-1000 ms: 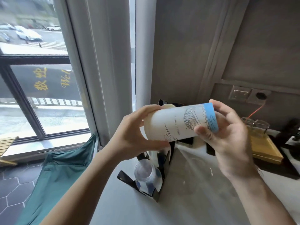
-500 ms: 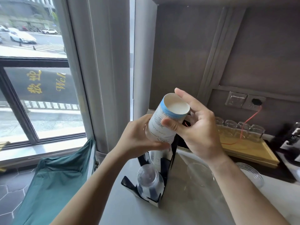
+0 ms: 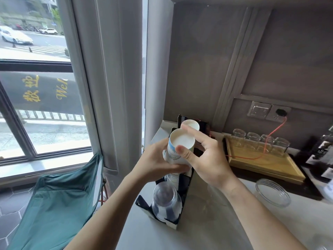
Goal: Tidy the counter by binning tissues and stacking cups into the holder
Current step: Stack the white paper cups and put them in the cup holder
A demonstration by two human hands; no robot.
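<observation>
A stack of white paper cups (image 3: 181, 141) with a blue band and line drawing stands upright, base up, over the middle slot of the black cup holder (image 3: 185, 188). My left hand (image 3: 158, 159) wraps its lower part from the left. My right hand (image 3: 203, 156) pinches its top end with thumb and fingers. Another white paper cup stack (image 3: 191, 124) stands in the holder's far slot. Clear plastic cups (image 3: 166, 201) lie stacked in the near slot. No tissue is in view.
A wooden tray (image 3: 270, 165) with several glass jars sits at the back right, a red cable (image 3: 270, 134) running over it to a wall socket. A glass lid (image 3: 273, 192) lies on the counter. A teal folding chair (image 3: 59, 199) stands left of the counter edge.
The paper cup stack has been turned from lying sideways to upright and lowered onto the holder's middle slot. Both hands went down with it.
</observation>
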